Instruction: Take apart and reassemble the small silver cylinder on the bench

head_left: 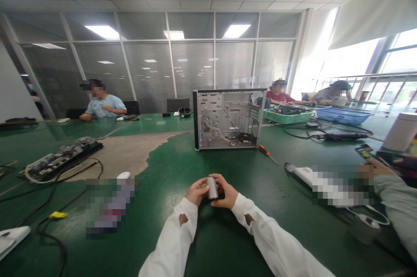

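Observation:
Between my two hands, low over the green tabletop, is a small grey metallic cylinder (212,188) with a darker lower end. My left hand (196,191) grips it from the left, thumb against its side. Fingers and thumb of my right hand (225,191) curl around its right side. Beyond my hands stands an open computer case (228,119), upright, its side panel off and loose cables inside. An orange-and-black screwdriver (268,154) lies by the case's lower right corner.
Left are a circuit-board assembly (63,159), black cables (54,220) and a blurred-out object (114,207). A white power strip (301,176), a green basket (288,116) and a blue basket (343,115) are on the right. A co-worker's hand (379,169) reaches in at right; other people sit farther back.

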`<state>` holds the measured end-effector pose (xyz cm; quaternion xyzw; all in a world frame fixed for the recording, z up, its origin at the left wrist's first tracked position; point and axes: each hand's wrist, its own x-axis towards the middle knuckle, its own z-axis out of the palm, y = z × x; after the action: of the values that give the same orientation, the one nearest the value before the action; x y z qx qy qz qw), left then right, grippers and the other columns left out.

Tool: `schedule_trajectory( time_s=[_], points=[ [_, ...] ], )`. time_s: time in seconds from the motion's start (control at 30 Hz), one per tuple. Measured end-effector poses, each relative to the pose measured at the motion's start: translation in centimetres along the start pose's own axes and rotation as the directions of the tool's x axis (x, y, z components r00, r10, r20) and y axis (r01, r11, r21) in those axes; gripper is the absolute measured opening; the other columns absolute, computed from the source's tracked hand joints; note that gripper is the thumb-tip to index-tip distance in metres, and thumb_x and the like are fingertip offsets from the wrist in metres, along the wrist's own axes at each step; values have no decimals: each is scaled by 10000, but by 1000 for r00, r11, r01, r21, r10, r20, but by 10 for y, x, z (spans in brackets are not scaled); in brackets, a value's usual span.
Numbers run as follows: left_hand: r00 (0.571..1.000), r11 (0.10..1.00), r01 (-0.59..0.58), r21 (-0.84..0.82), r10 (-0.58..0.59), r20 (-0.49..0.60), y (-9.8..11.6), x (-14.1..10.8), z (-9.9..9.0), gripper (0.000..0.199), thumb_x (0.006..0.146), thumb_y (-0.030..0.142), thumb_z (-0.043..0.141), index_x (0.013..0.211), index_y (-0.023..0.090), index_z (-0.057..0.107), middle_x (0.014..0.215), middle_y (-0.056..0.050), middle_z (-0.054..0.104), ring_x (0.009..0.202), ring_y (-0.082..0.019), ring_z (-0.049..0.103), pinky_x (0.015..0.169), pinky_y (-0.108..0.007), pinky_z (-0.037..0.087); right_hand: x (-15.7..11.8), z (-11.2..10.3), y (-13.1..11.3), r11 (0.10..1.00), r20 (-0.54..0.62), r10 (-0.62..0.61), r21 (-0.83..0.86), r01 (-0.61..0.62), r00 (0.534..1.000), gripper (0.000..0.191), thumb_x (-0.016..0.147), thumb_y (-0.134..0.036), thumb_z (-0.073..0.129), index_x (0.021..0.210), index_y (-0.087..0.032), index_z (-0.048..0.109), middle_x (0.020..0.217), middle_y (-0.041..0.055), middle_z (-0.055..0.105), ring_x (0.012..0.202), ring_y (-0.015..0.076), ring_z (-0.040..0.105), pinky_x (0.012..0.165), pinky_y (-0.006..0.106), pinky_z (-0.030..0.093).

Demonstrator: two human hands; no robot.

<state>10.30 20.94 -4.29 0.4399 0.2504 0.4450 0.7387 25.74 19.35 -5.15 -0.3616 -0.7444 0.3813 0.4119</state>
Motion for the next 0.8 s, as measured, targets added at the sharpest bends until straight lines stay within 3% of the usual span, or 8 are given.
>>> schedule_trajectory(
  time_s=[0.3,0.8],
  points=[
    [999,989,30,-143,-23,47,4,-5,8,408,563,214,649,939,107,533,741,-89,650,677,-193,606,662,-312,428,1,-1,3,991,7,7,131,-8,1000,781,479,-205,710,1124,-260,272,981,29,489,710,116,542,620,272,435],
    [990,961,130,-243,-113,82,6,-8,10,269,669,147,532,930,87,554,778,-114,650,665,-176,602,587,-268,424,-1,3,-4,989,-17,11,150,-8,1000,703,520,-262,701,1100,-230,307,896,11,503,654,92,495,579,232,388]
  ],
)
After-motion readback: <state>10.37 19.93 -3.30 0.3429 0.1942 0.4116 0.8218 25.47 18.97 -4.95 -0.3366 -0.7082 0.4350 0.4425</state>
